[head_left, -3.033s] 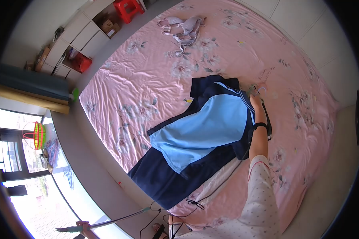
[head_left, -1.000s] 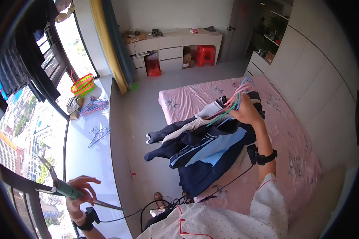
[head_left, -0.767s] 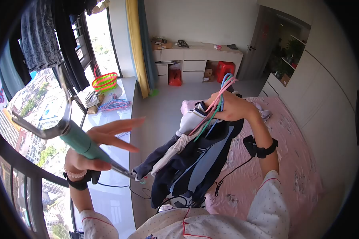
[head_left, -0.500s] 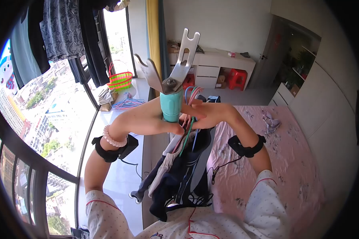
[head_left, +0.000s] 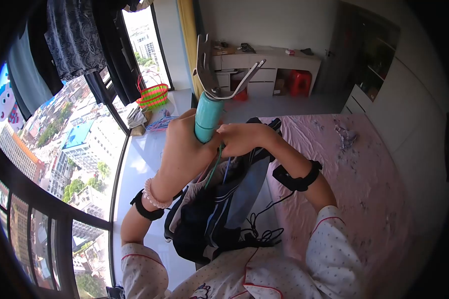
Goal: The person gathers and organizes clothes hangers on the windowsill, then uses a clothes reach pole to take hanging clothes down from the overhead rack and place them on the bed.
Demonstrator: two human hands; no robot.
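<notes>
My left hand (head_left: 182, 147) is wrapped around the turquoise end of a clothes pole (head_left: 209, 117). Its forked metal head (head_left: 218, 94) points up and away from me. Close beside it, my right hand (head_left: 242, 138) is closed on a bunch of clothes hangers (head_left: 215, 167), green and blue ones among them. Dark and light clothes (head_left: 204, 214) hang below both hands, in front of my body. The hanger hooks are hidden behind my fingers.
Laundry (head_left: 77, 37) hangs by the windows at upper left. A red and green basket (head_left: 153, 95) and loose hangers (head_left: 160, 123) lie on the window ledge. The bed (head_left: 344, 184) is to the right; a desk (head_left: 269, 61) and red stool (head_left: 299, 82) stand behind.
My left hand has turned upright around the pole, and the metal head has rotated and tilted. My right hand has moved slightly left with the hangers. The camera view has shifted.
</notes>
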